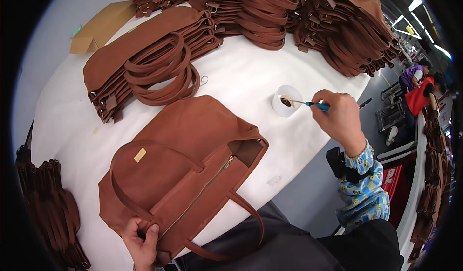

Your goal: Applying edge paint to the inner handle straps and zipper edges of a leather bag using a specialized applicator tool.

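Your left hand (140,242) pinches the near left end of a large reddish-brown, leather-like handbag (193,121); your right hand (338,117) grips a thin, teal-handled tool (320,106).
The handbag lies on the white-covered table (241,73), its near strap (261,225) hanging past the edge, so a snag there could drag it toward you. The tool's tip reaches into a small white, round cup (278,109) right of the handbag; sideways pressure might topple it, and an overloaded tip could drip its dark contents (286,102) onto the handbag.
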The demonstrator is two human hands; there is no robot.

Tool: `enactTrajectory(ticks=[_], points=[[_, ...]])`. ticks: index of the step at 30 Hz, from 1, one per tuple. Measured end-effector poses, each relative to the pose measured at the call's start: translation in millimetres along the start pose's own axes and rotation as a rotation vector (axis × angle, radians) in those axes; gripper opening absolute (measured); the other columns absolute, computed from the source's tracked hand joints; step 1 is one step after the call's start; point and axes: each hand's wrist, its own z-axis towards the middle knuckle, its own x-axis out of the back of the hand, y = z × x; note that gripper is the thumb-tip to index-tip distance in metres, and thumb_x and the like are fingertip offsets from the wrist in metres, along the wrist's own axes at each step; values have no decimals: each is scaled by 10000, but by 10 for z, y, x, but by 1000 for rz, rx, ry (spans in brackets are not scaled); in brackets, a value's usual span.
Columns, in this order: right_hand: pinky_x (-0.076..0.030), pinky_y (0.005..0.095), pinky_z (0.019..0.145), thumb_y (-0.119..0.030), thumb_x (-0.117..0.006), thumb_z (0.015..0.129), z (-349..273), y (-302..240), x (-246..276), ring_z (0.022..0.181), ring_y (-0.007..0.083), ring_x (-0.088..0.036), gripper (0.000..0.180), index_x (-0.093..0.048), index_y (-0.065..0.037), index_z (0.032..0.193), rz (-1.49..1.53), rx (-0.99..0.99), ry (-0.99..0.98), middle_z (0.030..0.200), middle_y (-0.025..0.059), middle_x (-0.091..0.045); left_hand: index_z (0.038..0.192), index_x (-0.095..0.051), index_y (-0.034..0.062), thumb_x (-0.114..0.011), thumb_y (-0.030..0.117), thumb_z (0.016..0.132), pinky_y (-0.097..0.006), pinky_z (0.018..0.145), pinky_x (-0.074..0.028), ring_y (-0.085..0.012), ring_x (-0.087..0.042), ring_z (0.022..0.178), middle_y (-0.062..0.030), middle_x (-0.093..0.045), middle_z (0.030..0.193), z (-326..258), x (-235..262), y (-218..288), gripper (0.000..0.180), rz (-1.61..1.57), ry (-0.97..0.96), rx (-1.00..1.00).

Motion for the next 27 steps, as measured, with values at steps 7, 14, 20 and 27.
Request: enactTrajectory(ticks=[7,14,20,27], points=[[-449,349,492,-126,-625,664,136,41,-175,515,261,-558,73,-646,-108,732,-95,58,-87,522,72,-562,726,-463,44,-607,0,740,-182,511,-270,-22,-329,583,68,-383,625,8,-1,-33,151,-40,21,27],[-451,353,506,-130,-638,670,64,0,15,516,273,-562,82,-644,-95,745,-76,26,-89,531,80,-565,736,-467,39,-606,-5,749,-183,514,-281,-23,-339,589,68,-393,631,-32,5,-38,146,-69,-3,18],[-387,219,495,-38,-612,723,-283,-223,296,518,86,-500,76,-608,6,784,539,-73,-182,571,32,-557,742,-502,-13,-632,-14,745,-193,513,-345,-39,-413,578,22,-477,612,-13,23,-40,130,-42,27,-10],[-395,188,555,-68,-652,748,-1194,-654,80,602,52,-504,153,-601,27,856,1282,-123,-544,732,43,-609,784,-550,-15,-642,23,747,-222,502,-360,-56,-432,558,-19,-522,602,68,-11,-53,106,32,0,-105]])
